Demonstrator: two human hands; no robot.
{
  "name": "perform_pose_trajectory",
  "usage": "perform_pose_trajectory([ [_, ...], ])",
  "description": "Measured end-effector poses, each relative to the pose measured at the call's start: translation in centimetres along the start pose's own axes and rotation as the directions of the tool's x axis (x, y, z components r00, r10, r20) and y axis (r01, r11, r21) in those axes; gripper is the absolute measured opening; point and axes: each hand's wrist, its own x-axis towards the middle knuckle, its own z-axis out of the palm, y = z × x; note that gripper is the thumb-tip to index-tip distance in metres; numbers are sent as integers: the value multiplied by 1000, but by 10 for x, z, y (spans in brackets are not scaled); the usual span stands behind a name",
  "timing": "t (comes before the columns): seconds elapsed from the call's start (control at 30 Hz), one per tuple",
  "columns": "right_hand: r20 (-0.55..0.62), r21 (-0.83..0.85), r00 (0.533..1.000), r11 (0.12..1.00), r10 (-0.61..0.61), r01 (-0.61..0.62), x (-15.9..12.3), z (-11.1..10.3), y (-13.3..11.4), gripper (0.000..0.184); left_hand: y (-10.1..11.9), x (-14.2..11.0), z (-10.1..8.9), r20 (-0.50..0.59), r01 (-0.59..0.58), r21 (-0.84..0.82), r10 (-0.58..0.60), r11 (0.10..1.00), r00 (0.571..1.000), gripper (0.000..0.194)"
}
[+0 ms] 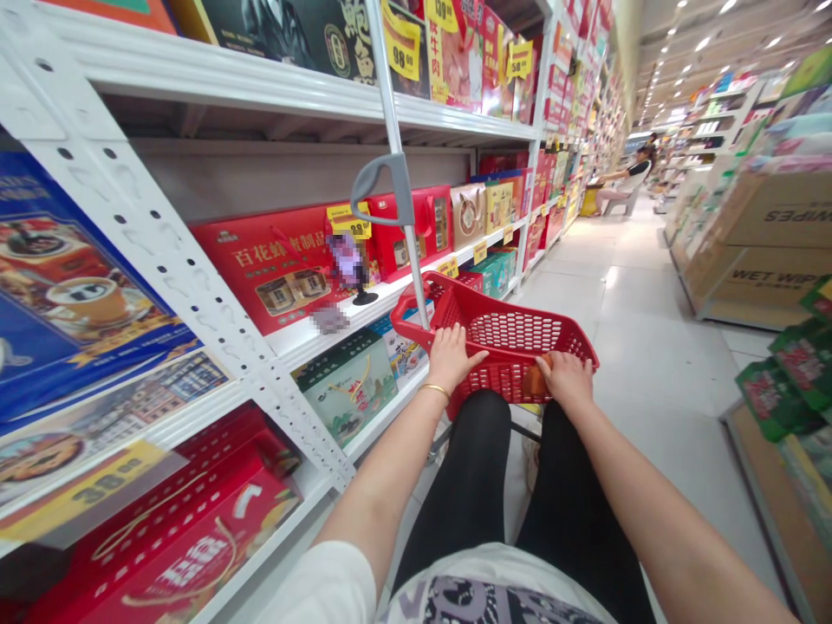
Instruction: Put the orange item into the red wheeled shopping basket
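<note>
A red plastic shopping basket (513,334) on wheels stands just in front of my legs, with a tall grey pull handle (396,182) rising from its left side. My left hand (453,360) grips the basket's near rim, and a gold bangle circles that wrist. My right hand (565,380) holds the same rim further right, beside an orange packet (534,380) lying inside the basket. Most of the basket's floor is hidden by the rim and my hands.
White perforated metal shelving (156,260) with red gift boxes (273,269) and yellow price tags runs close along the left. Cartons marked wet wipes (773,243) stand on the right of the pale tiled aisle (624,347). A seated person (624,178) is far down the aisle.
</note>
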Motion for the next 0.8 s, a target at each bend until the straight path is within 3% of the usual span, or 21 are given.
perform_pose_trajectory([
  [0.17, 35, 319, 998, 947, -61, 47, 9, -9, 17, 41, 7, -4, -7, -22, -22, -19, 22, 1000, 1000, 88],
  [0.33, -4, 421, 1000, 907, -28, 27, 32, -27, 26, 45, 0, 9, -21, 3, -90, -41, 90, 995, 996, 77],
  [0.4, -84, 482, 996, 876, 29, 15, 43, -41, 12, 49, -6, 17, -23, 28, -130, -48, 132, 990, 991, 76],
  [0.47, -213, 628, 970, 777, 120, 41, 54, -56, -13, 48, -10, 26, -22, 28, -146, -47, 147, 988, 989, 75],
  [0.57, -326, 707, 923, 702, 207, 93, 67, -68, -60, 50, -13, 39, -18, -11, -75, -58, 75, 995, 997, 60],
  [0.67, -303, 719, 932, 690, 200, 86, 69, -53, -96, 54, -13, 46, -13, -21, 15, -31, -15, 999, 1000, 49],
  [0.8, -178, 665, 984, 736, -7, 126, 54, -12, -118, 48, -13, 45, -6, -10, 12, 26, -11, 1000, 1000, 48],
])
